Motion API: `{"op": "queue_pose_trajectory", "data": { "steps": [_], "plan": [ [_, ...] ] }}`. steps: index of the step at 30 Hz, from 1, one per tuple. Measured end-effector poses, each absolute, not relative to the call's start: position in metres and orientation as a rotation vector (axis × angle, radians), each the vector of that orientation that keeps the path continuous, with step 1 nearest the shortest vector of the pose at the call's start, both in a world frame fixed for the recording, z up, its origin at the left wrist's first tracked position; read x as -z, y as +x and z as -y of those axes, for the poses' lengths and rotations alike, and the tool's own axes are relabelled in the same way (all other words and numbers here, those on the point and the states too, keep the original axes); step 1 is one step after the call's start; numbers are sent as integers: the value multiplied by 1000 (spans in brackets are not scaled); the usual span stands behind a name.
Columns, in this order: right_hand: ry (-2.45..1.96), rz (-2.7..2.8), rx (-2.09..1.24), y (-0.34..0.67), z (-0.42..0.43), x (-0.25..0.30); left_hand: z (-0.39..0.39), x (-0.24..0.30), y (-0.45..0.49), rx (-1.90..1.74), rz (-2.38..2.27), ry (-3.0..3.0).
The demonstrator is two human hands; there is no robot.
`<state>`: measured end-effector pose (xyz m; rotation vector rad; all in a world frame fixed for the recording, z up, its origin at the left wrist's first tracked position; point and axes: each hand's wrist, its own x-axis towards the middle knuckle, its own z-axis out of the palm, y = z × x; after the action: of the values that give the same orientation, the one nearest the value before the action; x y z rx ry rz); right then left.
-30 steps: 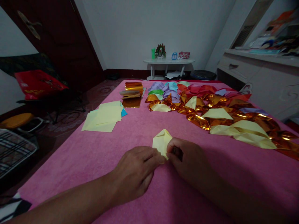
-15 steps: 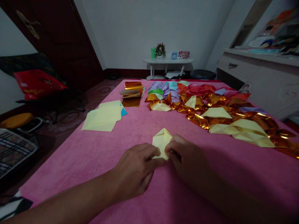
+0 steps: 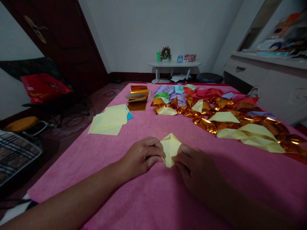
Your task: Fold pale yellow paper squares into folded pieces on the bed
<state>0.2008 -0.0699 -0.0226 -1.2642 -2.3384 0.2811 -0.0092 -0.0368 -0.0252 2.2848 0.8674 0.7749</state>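
Yellow paper [image 3: 170,148]: 1 pc., part-folded, lying just below ctr. of frame on pink cloth [image 3: 134,204]; one tip pointing up-frame, one down.
L hand [image 3: 144,155]: pinching paper's lower L edge btwn thumb & fingers.
R hand [image 3: 197,166]: gripping lower R edge w/ bent fingers, apparently pinching; thumb contact partly hidden.
Change, hands: now standing apart, 1 per side; 0.5 s ago were nearly meeting at the bottom tip.
Change, paper: bottom tip now showing bare; L thumb was crossing it; whether pc. is being turned over, can't tell.
Meaning: folding prob. moving on from bottom edge to the two sides; pc. looking unfinished.
Yellow sheets [image 3: 107,120]: stack, L of ctr., lying flat w/ blue sheet [image 3: 129,115] peeking out on R side; no hand touching.
Gold foil sheets [image 3: 137,106]: upper ctr.-L, lying beyond yellow stack.
Folded pcs. [image 3: 224,117]: spreading upper ctr. to R edge; mixing yellow, purple, green, red & shiny gold; no hand touching.
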Motion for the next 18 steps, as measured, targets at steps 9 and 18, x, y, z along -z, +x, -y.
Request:
{"op": "queue_pose_trajectory", "data": {
  "steps": [9, 18],
  "plan": [
    [-1217, 2357, -355, 200, 73, 20, 34, 26, 1, -740, -990, 2140],
    [-1235, 2356, -378, 201, 73, 20, 26, 17, 3, -598, -946, 2265]
  ]
}}
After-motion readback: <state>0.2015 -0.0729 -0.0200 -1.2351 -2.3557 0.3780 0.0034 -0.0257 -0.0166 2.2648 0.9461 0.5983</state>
